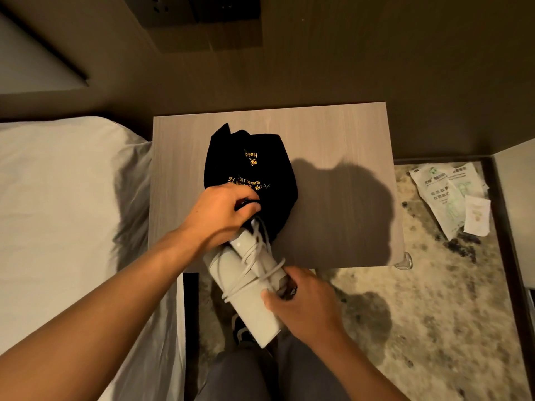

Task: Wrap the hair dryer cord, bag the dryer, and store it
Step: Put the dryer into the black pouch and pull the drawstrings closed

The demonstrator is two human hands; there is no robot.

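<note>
A white hair dryer (246, 280) lies tilted across the front edge of the bedside table (333, 134), its white cord (262, 266) wound around the body. Its far end sits inside the mouth of a black cloth bag (250, 166) with yellow lettering, which lies on the table. My left hand (220, 212) grips the bag's opening at the dryer's upper end. My right hand (304, 302) holds the dryer's near end, below the table edge. The part of the dryer inside the bag is hidden.
A bed with white sheets (66, 198) is at the left, close to the table. Paper packets (451, 195) lie on the patterned floor at the right. A clear corner guard (405, 260) sits on the table's front right corner. Wall sockets (191, 10) are above.
</note>
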